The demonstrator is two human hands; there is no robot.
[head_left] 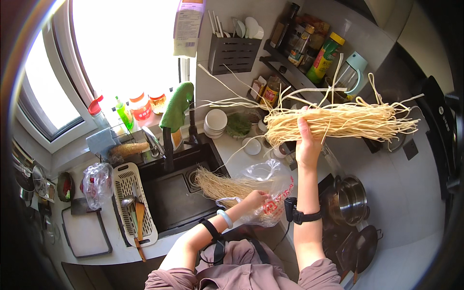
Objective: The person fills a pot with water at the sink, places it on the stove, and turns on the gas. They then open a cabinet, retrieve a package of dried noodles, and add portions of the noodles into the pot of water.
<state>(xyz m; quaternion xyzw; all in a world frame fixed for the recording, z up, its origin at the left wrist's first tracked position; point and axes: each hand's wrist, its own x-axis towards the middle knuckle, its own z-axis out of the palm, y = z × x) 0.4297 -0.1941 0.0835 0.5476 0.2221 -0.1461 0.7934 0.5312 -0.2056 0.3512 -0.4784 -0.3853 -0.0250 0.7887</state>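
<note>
My right hand (309,150) is raised above the counter, gripping a thick bundle of dried, noodle-like strands (359,121). The strands are pale yellow and lie crosswise, with loose ends sticking out on both sides. Lower down, my left hand (255,199) pinches a clear plastic bag (284,203) that bears red printing. More of the same kind of strands (226,185) spill from the bag's opening over the right edge of the black sink (163,203). Part of the bag is hidden behind my left hand.
Left of the sink, a slotted draining basket (125,214) holds a ladle and a wooden spatula. White bowls (215,123) are stacked behind the counter. A steel pot (349,201) stands on the right, near a dark wok (362,250). Seasoning bottles (324,58) line a wall shelf.
</note>
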